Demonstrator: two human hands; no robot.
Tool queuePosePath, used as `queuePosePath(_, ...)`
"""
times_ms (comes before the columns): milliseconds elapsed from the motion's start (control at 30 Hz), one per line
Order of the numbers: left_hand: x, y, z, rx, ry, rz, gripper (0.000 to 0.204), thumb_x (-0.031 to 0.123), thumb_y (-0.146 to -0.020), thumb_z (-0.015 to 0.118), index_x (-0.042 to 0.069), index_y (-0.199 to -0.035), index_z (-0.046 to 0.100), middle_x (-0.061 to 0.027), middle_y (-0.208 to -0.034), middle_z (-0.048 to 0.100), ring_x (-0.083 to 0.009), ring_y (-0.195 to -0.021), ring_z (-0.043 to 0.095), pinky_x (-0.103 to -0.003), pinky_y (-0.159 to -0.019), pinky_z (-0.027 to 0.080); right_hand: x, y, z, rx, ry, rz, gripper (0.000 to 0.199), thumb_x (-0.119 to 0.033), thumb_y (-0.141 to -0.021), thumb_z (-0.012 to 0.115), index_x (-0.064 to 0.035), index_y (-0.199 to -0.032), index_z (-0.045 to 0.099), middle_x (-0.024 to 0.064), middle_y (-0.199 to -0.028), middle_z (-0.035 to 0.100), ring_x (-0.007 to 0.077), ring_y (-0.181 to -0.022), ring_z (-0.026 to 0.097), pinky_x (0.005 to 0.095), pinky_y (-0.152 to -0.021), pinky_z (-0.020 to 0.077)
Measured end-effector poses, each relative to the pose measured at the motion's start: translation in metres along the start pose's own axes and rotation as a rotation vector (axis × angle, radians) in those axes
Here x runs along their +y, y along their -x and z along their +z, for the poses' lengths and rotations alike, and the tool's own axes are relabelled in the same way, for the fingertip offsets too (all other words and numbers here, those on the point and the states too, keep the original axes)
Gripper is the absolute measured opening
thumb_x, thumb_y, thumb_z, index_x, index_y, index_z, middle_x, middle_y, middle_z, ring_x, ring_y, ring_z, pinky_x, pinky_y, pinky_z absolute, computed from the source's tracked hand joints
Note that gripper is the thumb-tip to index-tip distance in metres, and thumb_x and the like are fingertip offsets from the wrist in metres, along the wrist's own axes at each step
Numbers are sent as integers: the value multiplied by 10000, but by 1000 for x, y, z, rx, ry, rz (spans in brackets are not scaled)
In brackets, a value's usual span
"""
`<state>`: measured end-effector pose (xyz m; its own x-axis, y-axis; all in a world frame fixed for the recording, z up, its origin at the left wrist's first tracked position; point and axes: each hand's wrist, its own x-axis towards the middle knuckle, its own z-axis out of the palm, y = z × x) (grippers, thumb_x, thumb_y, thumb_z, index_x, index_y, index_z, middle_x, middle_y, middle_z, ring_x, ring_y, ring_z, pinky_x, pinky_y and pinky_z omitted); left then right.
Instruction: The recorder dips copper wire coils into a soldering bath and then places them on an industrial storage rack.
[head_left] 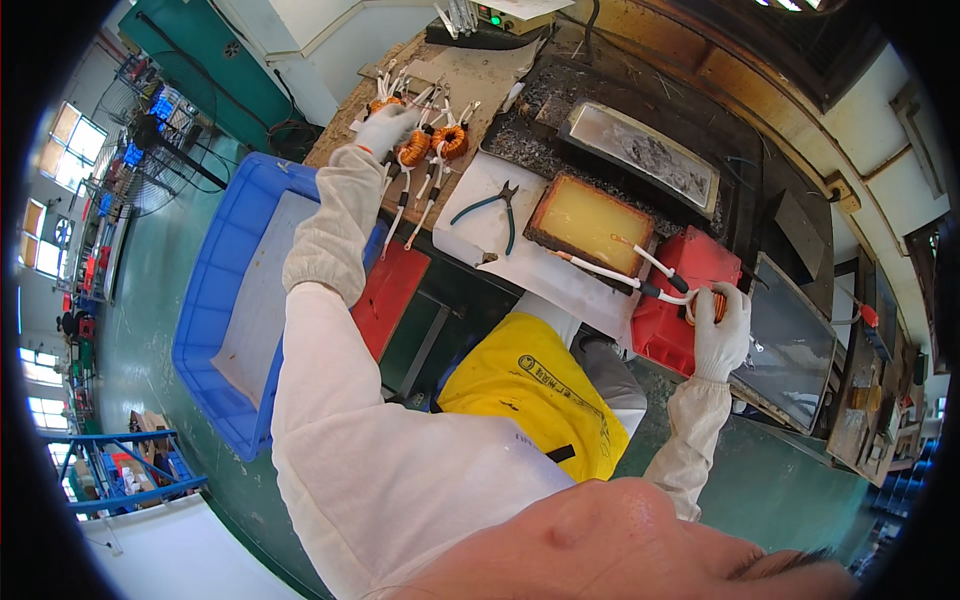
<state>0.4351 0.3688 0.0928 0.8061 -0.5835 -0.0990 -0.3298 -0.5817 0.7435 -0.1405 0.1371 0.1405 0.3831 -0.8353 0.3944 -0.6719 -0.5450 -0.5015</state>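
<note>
My right hand (722, 332), in a white glove, grips a copper-wound ring coil (708, 306) at the red plastic bin (672, 336). Two thick white leads with black sleeves and metal lugs run from this coil leftward, over the edge of a tray of yellowish solid (592, 224). My left hand (388, 128), also gloved, is among several coils at the bench's far left, its fingers closed by their leads; what they hold is hidden. Just right of that hand sit two copper coils, a nearer one (413, 149) and another (450, 141), with leads hanging over the bench edge.
Blue-handled cutters (490, 212) lie on white paper. Behind the yellowish tray stands a metal-rimmed pot with a silvery, dark-crusted surface (645, 160), on a dirty black plate. A large blue crate (222, 330) is at the left. A control box with a green light (497, 20) stands at the back.
</note>
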Motion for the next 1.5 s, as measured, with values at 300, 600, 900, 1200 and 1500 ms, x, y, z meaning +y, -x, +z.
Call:
queuePosePath(300, -14, -59, -23, 68, -508, -273, 548, 420, -804, 618, 23, -1181, 655, -192, -1124, 689, -318, -1076, 647, -382, -924, 491, 2, 2, 1, -25, -10, -3, 238, -230, -851, 698, -58, -1011, 660, 114, -1048, 628, 293, -941, 638, 366, -832, 498)
queuePosePath(600, -113, -95, 16, 87, -534, -394, 541, 442, -806, 602, 38, -1159, 678, -221, -1152, 677, -398, -1105, 624, -415, -939, 493, 0, 2, 5, -24, -1, -4, 205, -163, -894, 641, -41, -1058, 642, 112, -1064, 625, 251, -958, 627, 335, -879, 482)
queuePosePath(900, -101, -80, 30, 333, -342, -372, 540, 439, -798, 636, 7, -1121, 665, -226, -1127, 678, -386, -1097, 623, -423, -937, 484, 3, 2, 6, -8, 5, -4, 206, -164, -872, 660, -46, -1041, 648, 121, -1065, 630, 270, -954, 635, 345, -861, 492)
queuePosePath(1200, -6, -35, 0, 333, 381, -215, 418, 359, -787, 730, -3, -991, 689, -67, -791, 678, -155, -679, 612, -279, -633, 463, 2, 1, 1, -34, 12, 5, 228, -221, -859, 677, -75, -1033, 657, 103, -1079, 631, 278, -958, 644, 358, -831, 499)
queuePosePath(1500, 111, 64, -6, -206, 759, 141, 204, 263, -893, 701, 77, -953, 644, 7, -744, 616, -53, -605, 532, -209, -541, 429, 5, 1, -12, 58, 191, -230, 385, -248, -863, 679, -74, -1198, 606, 172, -1174, 611, 361, -1081, 592, 428, -907, 486)
